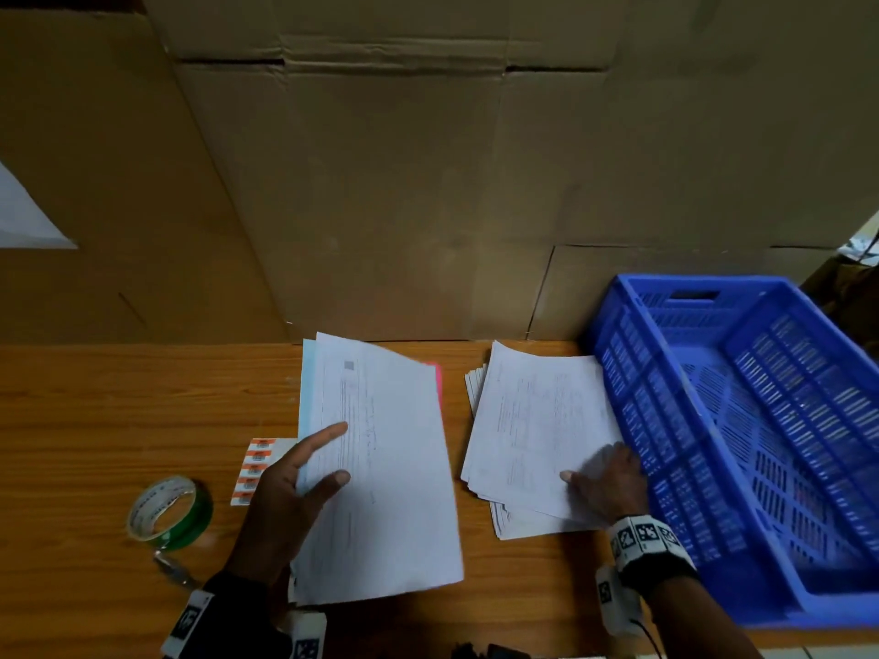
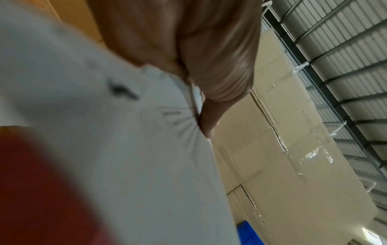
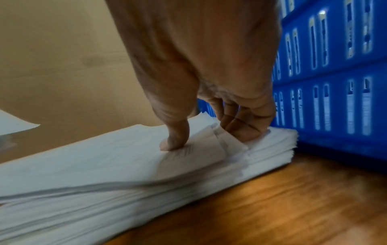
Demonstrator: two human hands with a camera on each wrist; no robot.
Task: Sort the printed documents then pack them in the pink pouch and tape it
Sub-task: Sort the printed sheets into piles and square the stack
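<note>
The left hand gripped a sheaf of papers; the right hand pinched the top sheets of a paper stack on the table.

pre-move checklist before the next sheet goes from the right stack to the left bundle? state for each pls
1. Left hand holds the sorted sheets, thumb on top: ok.
2. Right hand pinches the top sheets of the stack, thumb above and fingers tucked under a corner: ok.
3. Only one sheet lifted: cannot tell; the right wrist view shows several edges fanned at the fingers.
4. Stack squared up: not ok, sheets lie skewed.
5. Pink pouch within reach: only a pink edge shows behind the held sheets; cannot tell.
6. Tape roll at hand on the table: ok.
</note>
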